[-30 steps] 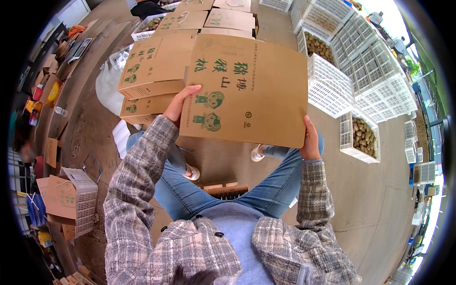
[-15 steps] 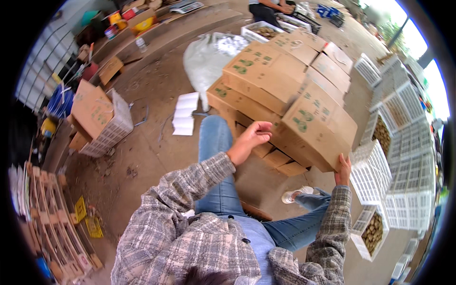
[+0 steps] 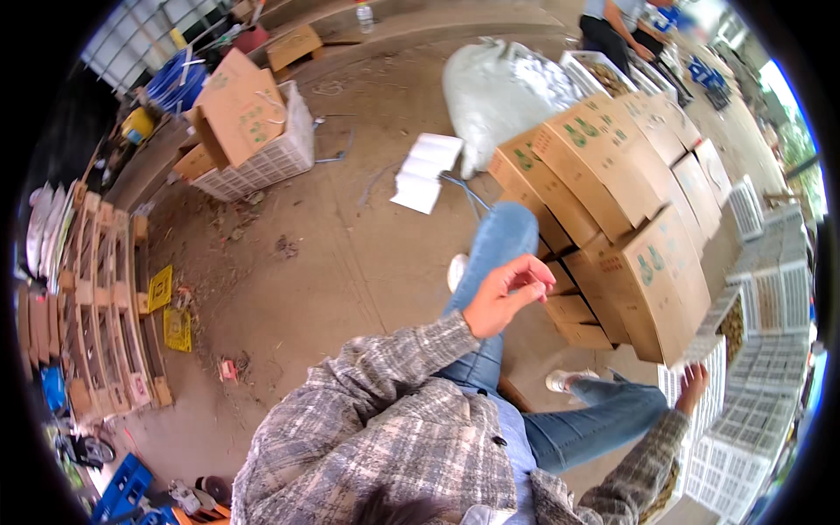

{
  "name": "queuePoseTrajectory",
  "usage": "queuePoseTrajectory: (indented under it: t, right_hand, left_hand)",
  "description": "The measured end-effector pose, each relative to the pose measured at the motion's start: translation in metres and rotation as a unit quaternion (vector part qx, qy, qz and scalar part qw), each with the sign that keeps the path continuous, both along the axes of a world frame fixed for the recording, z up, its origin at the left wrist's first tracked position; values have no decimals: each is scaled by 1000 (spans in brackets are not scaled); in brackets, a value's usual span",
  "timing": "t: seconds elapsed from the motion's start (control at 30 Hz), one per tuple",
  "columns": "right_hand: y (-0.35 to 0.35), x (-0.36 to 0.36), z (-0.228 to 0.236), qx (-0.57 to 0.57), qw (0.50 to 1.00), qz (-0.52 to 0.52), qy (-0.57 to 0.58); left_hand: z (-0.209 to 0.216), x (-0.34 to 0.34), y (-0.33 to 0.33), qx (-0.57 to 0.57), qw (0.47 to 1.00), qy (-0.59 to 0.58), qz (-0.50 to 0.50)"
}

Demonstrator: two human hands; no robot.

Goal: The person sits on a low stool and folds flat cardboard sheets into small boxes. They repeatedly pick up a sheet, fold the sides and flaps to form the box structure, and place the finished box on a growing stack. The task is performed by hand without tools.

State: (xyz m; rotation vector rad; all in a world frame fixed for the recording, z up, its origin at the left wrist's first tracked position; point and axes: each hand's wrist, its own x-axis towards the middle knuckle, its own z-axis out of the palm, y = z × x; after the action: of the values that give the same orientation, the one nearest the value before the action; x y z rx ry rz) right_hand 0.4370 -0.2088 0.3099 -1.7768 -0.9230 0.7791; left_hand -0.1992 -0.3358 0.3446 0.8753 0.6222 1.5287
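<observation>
My left hand [image 3: 510, 294] hangs above my knee, to the left of a stack of brown cardboard boxes. Its fingers curl loosely, a gap shows beside the thumb, and nothing is seen in them. Below the near corner of the closest cardboard box [image 3: 661, 293], my right hand [image 3: 694, 385] is raised with its fingers apart and empty, in front of a white plastic crate [image 3: 712, 367]. That box leans on the stack, a green print on its top. Behind it lie more cardboard boxes [image 3: 604, 153], some overlapping.
A white sack [image 3: 477, 96] and white paper sheets [image 3: 420, 182] lie left of the stack. White crates [image 3: 757, 341] line the right side. A crate with cardboard [image 3: 289, 144] and wooden pallets [image 3: 109, 306] stand left. Another person [image 3: 623, 35] sits at the back.
My view has swung left, so the surroundings sit further right. My right hand has come off the near box's corner. My left hand's fingers have curled more.
</observation>
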Motion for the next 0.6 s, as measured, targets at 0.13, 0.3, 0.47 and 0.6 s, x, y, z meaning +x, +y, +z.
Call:
queuePoseTrajectory:
  t: [0.13, 0.3, 0.47, 0.6]
  right_hand:
    - [-13, -70, 27, 177, 957, -55, -223]
    - [-31, -232, 73, 266, 940, 111, -181]
    - [-23, -301, 18, 218, 933, 277, -74]
    - [-14, -326, 2, 221, 927, 302, -13]
  left_hand:
    - [-8, -17, -9, -12, 996, -14, 84]
    - [-8, 0, -8, -1, 994, -6, 105]
    - [39, 5, -18, 56, 974, 204, 78]
    - [40, 17, 17, 29, 993, 90, 72]
